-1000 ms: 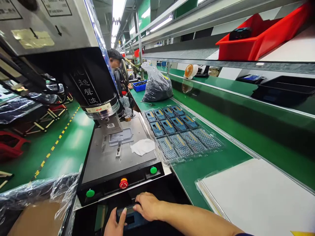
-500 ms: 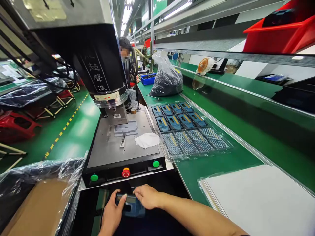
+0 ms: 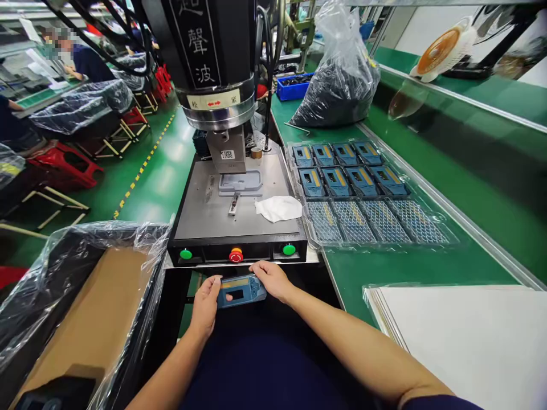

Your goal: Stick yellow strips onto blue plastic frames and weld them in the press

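Note:
Between my hands is a blue plastic housing (image 3: pixel 253 291) with a dark rectangular window and a tan strip along its upper side. My left hand (image 3: pixel 205 306) grips its left end, and a fingertip shows through the window. The fingers of my right hand (image 3: pixel 274 281) are closed on its upper right corner. Just beyond stands an ultrasonic welding press, its metal horn (image 3: pixel 226 154) hanging over a grey fixture (image 3: pixel 240 182). Two green buttons (image 3: pixel 186 254) and a red emergency stop button (image 3: pixel 236 255) line the press's front edge. A white cloth (image 3: pixel 280 209) lies on the base plate.
Right of the press, a clear blister tray (image 3: pixel 318 248) bears several similar blue housings, the front row under mesh-patterned film. White sheets (image 3: pixel 461 336) are stacked at the lower right. A plastic-lined bin (image 3: pixel 141 307) stands left; a filled plastic bag (image 3: pixel 337 85) and blue bin (image 3: pixel 294 88) stand behind.
Both hands have raised the housing closer to the press's front edge, and its face now tilts towards me. The camera view has shifted, bringing more of the left bin into sight.

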